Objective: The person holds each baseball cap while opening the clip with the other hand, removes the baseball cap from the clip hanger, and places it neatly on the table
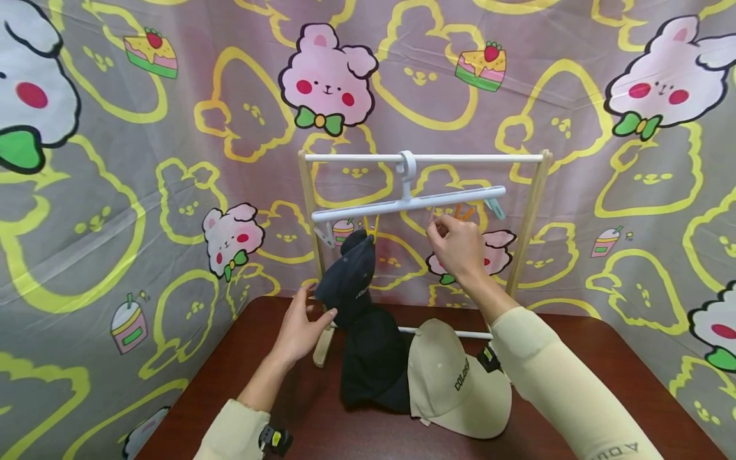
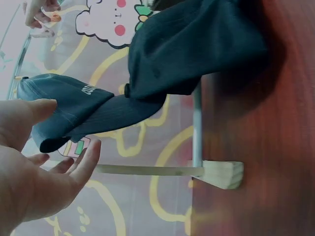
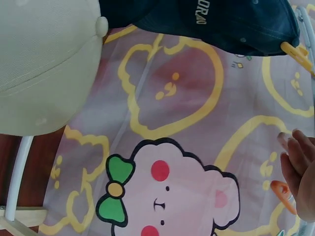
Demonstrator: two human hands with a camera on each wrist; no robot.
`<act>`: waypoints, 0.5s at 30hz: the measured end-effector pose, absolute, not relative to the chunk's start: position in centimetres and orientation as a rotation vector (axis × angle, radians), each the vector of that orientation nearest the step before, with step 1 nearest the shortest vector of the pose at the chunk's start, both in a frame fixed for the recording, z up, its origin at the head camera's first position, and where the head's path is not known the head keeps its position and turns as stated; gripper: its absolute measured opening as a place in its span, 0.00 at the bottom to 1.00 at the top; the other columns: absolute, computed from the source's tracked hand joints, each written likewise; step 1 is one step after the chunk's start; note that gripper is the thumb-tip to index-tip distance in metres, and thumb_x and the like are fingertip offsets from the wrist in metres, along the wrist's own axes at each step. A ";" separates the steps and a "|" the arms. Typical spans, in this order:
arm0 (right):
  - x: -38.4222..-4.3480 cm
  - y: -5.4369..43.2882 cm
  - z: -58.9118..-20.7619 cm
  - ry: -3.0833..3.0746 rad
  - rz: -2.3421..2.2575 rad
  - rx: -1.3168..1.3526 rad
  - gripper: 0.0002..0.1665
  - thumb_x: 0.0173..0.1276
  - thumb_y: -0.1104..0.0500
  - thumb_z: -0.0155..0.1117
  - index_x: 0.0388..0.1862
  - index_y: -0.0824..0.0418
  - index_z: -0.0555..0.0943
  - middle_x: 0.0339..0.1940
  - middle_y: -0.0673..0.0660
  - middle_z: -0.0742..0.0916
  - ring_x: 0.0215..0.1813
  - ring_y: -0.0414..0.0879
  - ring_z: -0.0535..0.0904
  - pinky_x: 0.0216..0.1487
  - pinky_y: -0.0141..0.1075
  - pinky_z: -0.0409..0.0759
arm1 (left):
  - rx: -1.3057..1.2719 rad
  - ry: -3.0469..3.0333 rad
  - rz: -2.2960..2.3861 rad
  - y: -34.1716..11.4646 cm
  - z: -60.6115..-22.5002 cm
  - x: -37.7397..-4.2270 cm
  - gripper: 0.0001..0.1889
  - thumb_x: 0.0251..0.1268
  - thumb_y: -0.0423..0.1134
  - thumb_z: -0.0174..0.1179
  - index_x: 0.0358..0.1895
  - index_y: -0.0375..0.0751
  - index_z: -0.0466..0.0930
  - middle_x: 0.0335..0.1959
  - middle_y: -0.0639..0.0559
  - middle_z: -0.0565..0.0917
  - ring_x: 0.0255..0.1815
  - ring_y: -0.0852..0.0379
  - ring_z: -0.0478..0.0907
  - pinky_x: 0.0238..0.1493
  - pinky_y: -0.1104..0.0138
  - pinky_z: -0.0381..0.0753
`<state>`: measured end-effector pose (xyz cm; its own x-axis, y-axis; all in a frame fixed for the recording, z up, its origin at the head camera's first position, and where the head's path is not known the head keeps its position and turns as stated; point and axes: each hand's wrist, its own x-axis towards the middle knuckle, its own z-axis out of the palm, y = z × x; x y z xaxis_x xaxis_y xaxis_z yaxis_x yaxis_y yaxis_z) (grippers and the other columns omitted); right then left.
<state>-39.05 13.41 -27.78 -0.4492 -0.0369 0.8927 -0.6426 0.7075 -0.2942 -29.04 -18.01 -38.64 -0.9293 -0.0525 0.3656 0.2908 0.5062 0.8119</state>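
Observation:
A navy cap [image 1: 347,279] hangs tilted from a yellow clip [image 1: 370,227] on the white hanger [image 1: 409,202]. Beside the cap's lower left edge is my left hand [image 1: 303,322], its fingers spread; in the left wrist view the thumb and fingers stand around the cap edge without closing on it. My right hand [image 1: 460,246] is raised under the hanger's right half, close to the orange clip [image 3: 283,195]. The fingers are bent near a faint pale clip; whether they pinch it is unclear. Below lie a black cap [image 1: 376,361] and a beige cap [image 1: 439,377].
The hanger hooks over the top rail [image 1: 483,158] of a rack with wooden posts [image 1: 526,227] and tilts up to the right. A grey clip [image 1: 325,234] and a teal clip [image 1: 495,207] hang near its ends. Patterned cloth [image 1: 190,153] surrounds the brown table [image 1: 230,377].

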 end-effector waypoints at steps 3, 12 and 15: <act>-38.9 13.1 -27.5 -1.953 0.815 0.562 0.11 0.67 0.60 0.60 0.32 0.61 0.88 0.23 0.54 0.88 0.23 0.48 0.81 0.24 0.42 0.75 | -0.223 -2.411 -1.382 -17.8 -37.9 -29.6 0.38 0.69 0.37 0.68 0.77 0.39 0.58 0.72 0.35 0.69 0.67 0.34 0.73 0.66 0.42 0.75; -38.4 12.0 -26.4 -2.068 0.846 0.620 0.11 0.68 0.63 0.61 0.44 0.63 0.87 0.35 0.59 0.90 0.36 0.55 0.86 0.36 0.48 0.82 | -0.255 -2.392 -1.332 -17.6 -36.6 -30.4 0.21 0.73 0.35 0.63 0.65 0.36 0.75 0.58 0.36 0.80 0.57 0.40 0.78 0.59 0.47 0.79; -38.4 11.7 -26.2 -2.088 0.859 0.643 0.12 0.66 0.63 0.61 0.45 0.64 0.87 0.37 0.59 0.90 0.39 0.56 0.86 0.40 0.48 0.83 | -0.254 -2.397 -1.352 -17.8 -36.5 -30.5 0.18 0.72 0.34 0.63 0.61 0.36 0.78 0.53 0.38 0.82 0.49 0.42 0.82 0.50 0.52 0.84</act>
<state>-38.37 11.66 -26.22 -0.5733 -0.1532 0.8049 -0.6751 0.6449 -0.3581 -30.51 -17.76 -36.47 -0.9131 -0.0265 0.4068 0.3343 0.5223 0.7845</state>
